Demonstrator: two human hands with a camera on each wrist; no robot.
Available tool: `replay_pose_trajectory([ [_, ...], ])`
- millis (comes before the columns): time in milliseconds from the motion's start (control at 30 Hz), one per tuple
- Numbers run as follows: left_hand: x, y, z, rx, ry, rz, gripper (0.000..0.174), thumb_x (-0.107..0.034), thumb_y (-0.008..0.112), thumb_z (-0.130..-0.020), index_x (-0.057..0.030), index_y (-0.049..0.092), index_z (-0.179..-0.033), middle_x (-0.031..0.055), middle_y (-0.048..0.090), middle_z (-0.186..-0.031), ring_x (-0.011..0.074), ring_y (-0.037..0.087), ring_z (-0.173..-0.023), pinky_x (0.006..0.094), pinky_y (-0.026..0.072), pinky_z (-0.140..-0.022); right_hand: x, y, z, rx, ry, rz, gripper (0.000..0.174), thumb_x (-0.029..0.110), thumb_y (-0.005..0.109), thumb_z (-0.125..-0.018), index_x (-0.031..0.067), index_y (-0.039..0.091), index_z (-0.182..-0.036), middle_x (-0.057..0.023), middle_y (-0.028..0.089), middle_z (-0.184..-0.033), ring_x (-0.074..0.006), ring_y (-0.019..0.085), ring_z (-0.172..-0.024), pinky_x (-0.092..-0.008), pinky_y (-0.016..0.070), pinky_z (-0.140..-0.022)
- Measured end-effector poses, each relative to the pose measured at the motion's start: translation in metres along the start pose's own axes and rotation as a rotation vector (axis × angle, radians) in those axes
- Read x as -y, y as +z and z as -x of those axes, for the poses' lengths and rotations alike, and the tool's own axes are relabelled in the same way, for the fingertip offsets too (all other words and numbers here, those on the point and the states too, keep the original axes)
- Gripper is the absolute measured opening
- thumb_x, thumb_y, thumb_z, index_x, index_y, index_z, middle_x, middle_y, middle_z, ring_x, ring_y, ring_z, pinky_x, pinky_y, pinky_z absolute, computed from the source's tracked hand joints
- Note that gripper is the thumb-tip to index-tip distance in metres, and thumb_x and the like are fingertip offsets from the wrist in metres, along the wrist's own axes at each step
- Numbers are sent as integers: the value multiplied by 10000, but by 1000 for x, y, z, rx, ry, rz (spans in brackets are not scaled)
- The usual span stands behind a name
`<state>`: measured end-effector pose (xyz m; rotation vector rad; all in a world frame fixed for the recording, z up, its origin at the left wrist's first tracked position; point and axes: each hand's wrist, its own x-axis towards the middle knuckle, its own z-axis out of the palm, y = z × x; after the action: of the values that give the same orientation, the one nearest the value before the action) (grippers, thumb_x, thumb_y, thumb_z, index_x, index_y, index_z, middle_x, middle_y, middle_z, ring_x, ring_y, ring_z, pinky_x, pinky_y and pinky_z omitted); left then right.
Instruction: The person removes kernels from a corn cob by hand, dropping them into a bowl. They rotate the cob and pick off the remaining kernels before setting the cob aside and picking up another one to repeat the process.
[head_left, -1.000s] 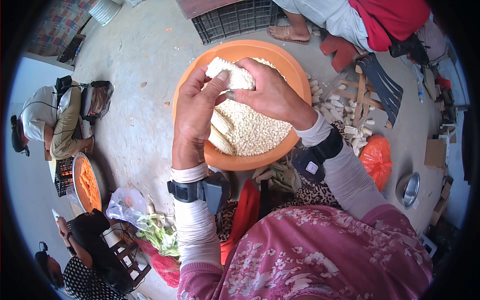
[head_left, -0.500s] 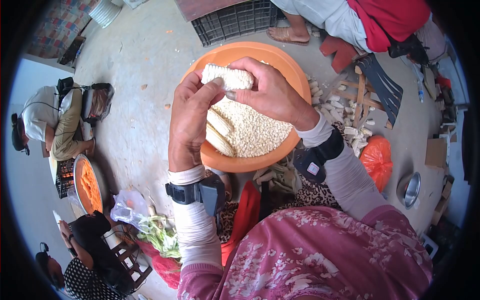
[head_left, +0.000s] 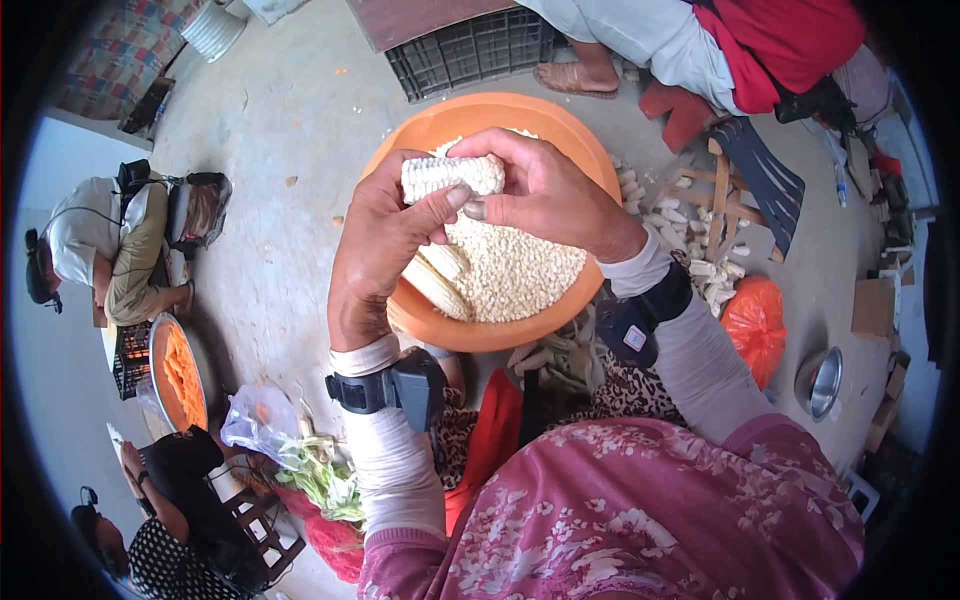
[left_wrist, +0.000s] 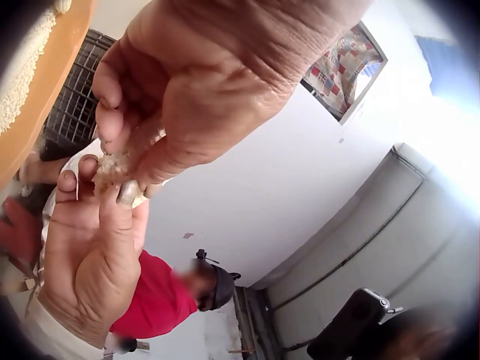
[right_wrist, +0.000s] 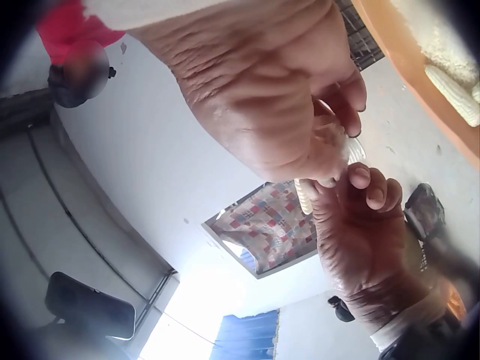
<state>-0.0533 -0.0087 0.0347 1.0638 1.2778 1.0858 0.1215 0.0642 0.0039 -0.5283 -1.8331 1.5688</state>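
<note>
Over an orange basin (head_left: 590, 150), both hands hold a white ear of corn (head_left: 452, 177) lying crosswise. My left hand (head_left: 372, 235) grips its left end, thumb along the near side. At the other end my right hand (head_left: 560, 195) curls its fingers behind the ear, and its thumb meets the left thumb at the near side. Loose white kernels (head_left: 520, 270) fill the bottom of the basin. Two more ears (head_left: 438, 292) lie on them at the left. In both wrist views the fingers mostly cover the held ear.
Pale cobs (head_left: 672, 225) lie on the floor right of the basin, near a wooden stool frame (head_left: 718, 200). An orange plastic bag (head_left: 755, 315) and a metal bowl (head_left: 825, 383) sit farther right. A black crate (head_left: 470, 55) stands beyond the basin. Other people sit around.
The held ear has turned from slanted to nearly level and moved slightly nearer in the head view. Both hands have shifted with it, keeping their grip.
</note>
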Motion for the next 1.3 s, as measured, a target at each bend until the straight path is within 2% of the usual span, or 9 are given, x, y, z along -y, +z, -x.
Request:
replay_pose_trajectory([
  [67,1,1,1,-10,28,5,258,-100,669,-809,-52,553,-1034,-1,614,-818,63,540,-649,181,443,-594,2,1,0,22,-3,-40,391,141,640,-785,-6,520,-1127,-53,585,-888,-111,548,-774,-259,458,-680],
  [133,2,5,0,-32,111,116,288,-50,678,-787,-57,551,-1045,-5,609,-814,65,540,-650,184,445,-595,7,3,1,-41,-1,-316,375,207,620,-840,-17,519,-1123,-40,575,-912,-95,532,-794,-236,447,-691],
  [233,-4,11,3,-48,111,112,276,-10,671,-788,-40,538,-1029,5,589,-840,69,530,-706,203,448,-615,8,0,1,-88,107,-307,380,276,586,-882,-22,527,-1109,-34,568,-911,-77,521,-804,-219,437,-694],
  [567,8,18,-5,-48,110,72,259,-50,679,-800,-38,502,-990,12,576,-809,67,530,-688,197,444,-589,9,1,1,-142,148,-235,359,355,527,-904,8,555,-991,-2,542,-848,-54,491,-759,-212,421,-639],
  [767,15,28,-9,-77,231,-19,261,-92,676,-813,-30,480,-974,23,573,-800,69,531,-661,201,446,-562,10,-1,1,-204,163,-233,360,398,496,-912,43,551,-935,7,530,-812,-40,475,-737,-207,416,-621],
  [833,14,30,-9,-109,256,-71,264,-101,671,-818,-29,474,-978,26,574,-796,70,534,-652,202,449,-566,10,-3,2,-160,220,-232,366,354,417,-964,46,536,-1119,9,557,-982,-35,488,-835,-199,398,-681],
  [967,8,36,-7,-131,242,-41,253,-67,650,-827,-26,468,-999,30,577,-816,71,539,-681,205,457,-588,7,4,0,-269,157,-329,375,412,478,-918,54,562,-993,1,554,-855,-45,497,-769,-211,420,-629],
  [1133,5,37,-7,-128,246,127,278,25,621,-818,-33,460,-1037,43,591,-911,94,572,-815,222,487,-680,2,4,0,-255,96,-632,384,368,469,-932,59,552,-1143,-10,578,-981,-61,522,-866,-231,420,-710],
  [1300,5,33,-7,-109,241,115,301,41,632,-801,-38,465,-1039,47,595,-926,105,580,-834,229,490,-696,5,4,0,-250,100,-632,353,346,479,-932,63,559,-1126,-7,582,-978,-67,529,-877,-231,412,-733],
])
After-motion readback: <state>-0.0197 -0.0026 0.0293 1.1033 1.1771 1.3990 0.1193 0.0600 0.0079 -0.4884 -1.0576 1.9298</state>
